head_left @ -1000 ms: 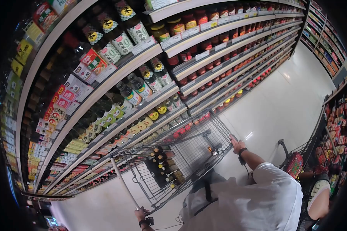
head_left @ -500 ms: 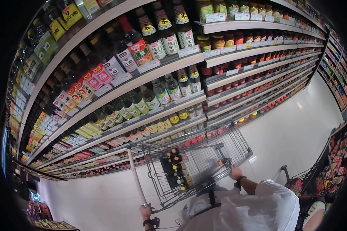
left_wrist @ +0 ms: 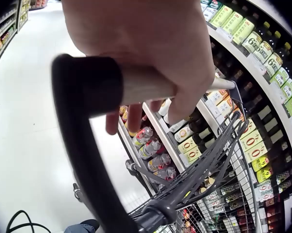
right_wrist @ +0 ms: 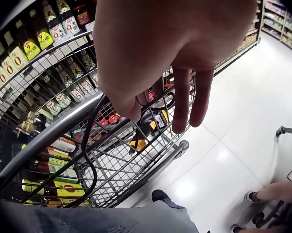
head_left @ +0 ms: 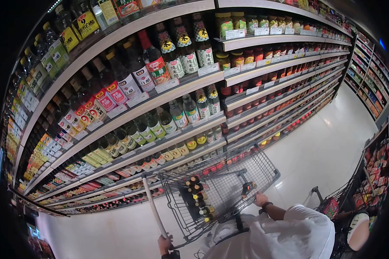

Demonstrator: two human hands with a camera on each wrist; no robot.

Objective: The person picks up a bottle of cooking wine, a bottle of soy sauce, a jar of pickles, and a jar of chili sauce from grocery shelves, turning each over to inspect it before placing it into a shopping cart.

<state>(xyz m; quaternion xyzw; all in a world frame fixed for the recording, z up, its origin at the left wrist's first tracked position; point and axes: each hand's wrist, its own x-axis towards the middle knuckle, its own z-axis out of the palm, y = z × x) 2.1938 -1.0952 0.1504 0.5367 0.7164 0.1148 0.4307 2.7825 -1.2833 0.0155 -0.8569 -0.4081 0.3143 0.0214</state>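
My left hand (head_left: 165, 245) grips the end of the pale handle bar (head_left: 153, 207) of a wire shopping cart (head_left: 263, 166); in the left wrist view the fingers of that hand (left_wrist: 146, 43) curl over the bar (left_wrist: 146, 87). By the cart's near side rim, my right hand (head_left: 260, 199) has its fingers hanging loosely downward in the right wrist view (right_wrist: 170, 53). Below them, inside the cart, lies a black and orange device (right_wrist: 153, 124). Several dark bottles (right_wrist: 63, 189) lie side by side at the handle end of the cart. Contact between right palm and rim is hidden.
Long shelves (head_left: 186, 88) of bottles and jars run along the cart's far side. Pale floor (head_left: 307, 142) stretches ahead. Another cart (head_left: 339, 194) and a person's leg (head_left: 358, 231) are at the right, beside a stocked display (head_left: 371, 177).
My right hand has moved from near the cart's front corner back along its side rim. The head view has shifted, bringing more upper-shelf bottles into sight. My left hand keeps its grip.
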